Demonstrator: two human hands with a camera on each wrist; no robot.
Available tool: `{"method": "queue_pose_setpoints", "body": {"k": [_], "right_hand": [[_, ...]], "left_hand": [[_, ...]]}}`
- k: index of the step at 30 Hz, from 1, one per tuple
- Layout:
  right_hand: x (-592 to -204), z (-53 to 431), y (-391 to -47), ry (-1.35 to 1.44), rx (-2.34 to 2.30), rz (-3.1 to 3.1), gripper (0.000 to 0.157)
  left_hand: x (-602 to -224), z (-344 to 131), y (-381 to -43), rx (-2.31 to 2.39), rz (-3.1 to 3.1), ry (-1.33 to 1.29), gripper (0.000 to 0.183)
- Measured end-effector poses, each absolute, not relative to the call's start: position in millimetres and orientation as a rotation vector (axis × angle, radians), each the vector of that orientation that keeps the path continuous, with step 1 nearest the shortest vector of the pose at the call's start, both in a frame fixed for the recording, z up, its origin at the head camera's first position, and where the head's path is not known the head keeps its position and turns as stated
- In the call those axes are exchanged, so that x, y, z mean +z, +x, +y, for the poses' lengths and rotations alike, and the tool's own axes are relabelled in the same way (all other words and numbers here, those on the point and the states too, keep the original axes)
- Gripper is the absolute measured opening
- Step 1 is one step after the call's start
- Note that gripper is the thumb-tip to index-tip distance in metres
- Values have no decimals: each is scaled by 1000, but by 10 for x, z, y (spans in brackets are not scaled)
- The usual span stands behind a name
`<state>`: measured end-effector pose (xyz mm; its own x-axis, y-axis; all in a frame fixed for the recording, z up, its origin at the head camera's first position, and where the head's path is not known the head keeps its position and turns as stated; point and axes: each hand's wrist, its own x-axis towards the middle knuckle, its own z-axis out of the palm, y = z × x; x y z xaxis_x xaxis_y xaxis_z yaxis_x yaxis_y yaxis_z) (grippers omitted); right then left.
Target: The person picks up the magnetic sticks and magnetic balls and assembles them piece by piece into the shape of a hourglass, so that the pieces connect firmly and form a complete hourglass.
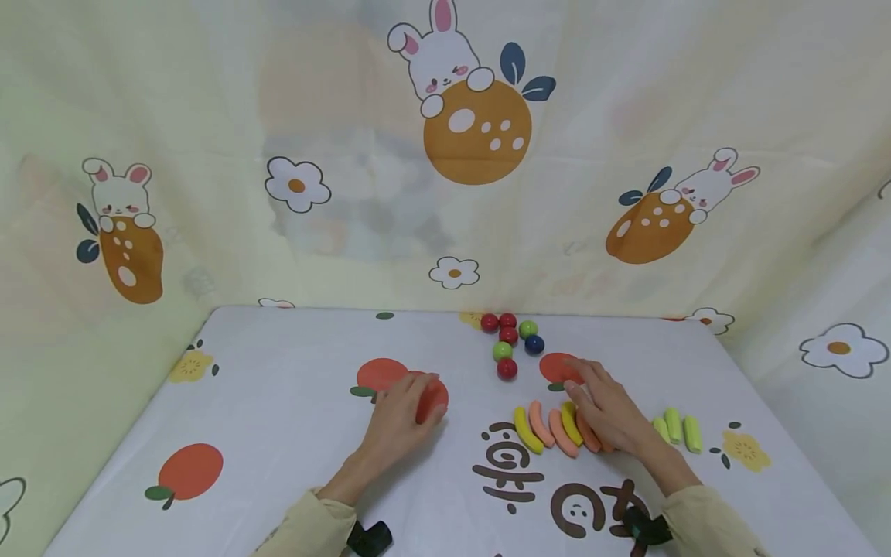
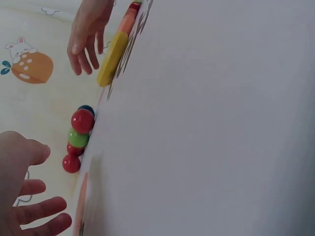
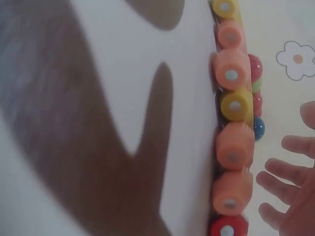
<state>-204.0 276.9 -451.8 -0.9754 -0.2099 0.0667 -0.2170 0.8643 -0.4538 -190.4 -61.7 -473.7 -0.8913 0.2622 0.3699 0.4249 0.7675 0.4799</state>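
Note:
My left hand (image 1: 404,418) hovers over printed fruit on the tablecloth, fingers relaxed and holding nothing. In the left wrist view, the left hand (image 2: 29,196) has its fingers spread apart. My right hand (image 1: 612,406) is above the right end of a row of curved toy pieces, partly hiding it. Yellow pieces (image 1: 527,431) and pink ones (image 1: 562,433) lie side by side there. In the right wrist view, the right hand (image 3: 295,187) appears with loose, spread fingers, apart from the orange pieces (image 3: 234,147). A red piece (image 3: 229,227) ends that row.
Behind the row sits a cluster of small balls: red (image 1: 506,369), green (image 1: 502,351) and dark blue (image 1: 534,344). Right of the right hand lie green stick-like pieces (image 1: 692,435). A printed cloth (image 1: 362,255) hangs behind the white table (image 1: 278,464).

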Motion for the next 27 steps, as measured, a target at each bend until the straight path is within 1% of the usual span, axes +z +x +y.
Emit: {"method": "queue_pose_setpoints", "body": {"k": [3, 6, 13, 21, 27], "right_hand": [[-4512, 2741, -2040, 339, 810, -3008, 53], [-4503, 2724, -2036, 342, 861, -2990, 52], [-4525, 2695, -2041, 339, 931, -2952, 44], [-4577, 2662, -2064, 318, 1075, -2934, 38], [-4576, 2653, -2079, 330, 1092, -2913, 36]], "left_hand": [[-4740, -582, -1898, -872, -2699, -538, 46], [-4741, -538, -1891, -904, -2722, -551, 41], [-4762, -412, -1880, -884, -2700, -602, 30], [-4797, -270, -1856, -875, -2699, -624, 25], [-4798, -148, -1851, -770, -2717, -639, 25]]}}
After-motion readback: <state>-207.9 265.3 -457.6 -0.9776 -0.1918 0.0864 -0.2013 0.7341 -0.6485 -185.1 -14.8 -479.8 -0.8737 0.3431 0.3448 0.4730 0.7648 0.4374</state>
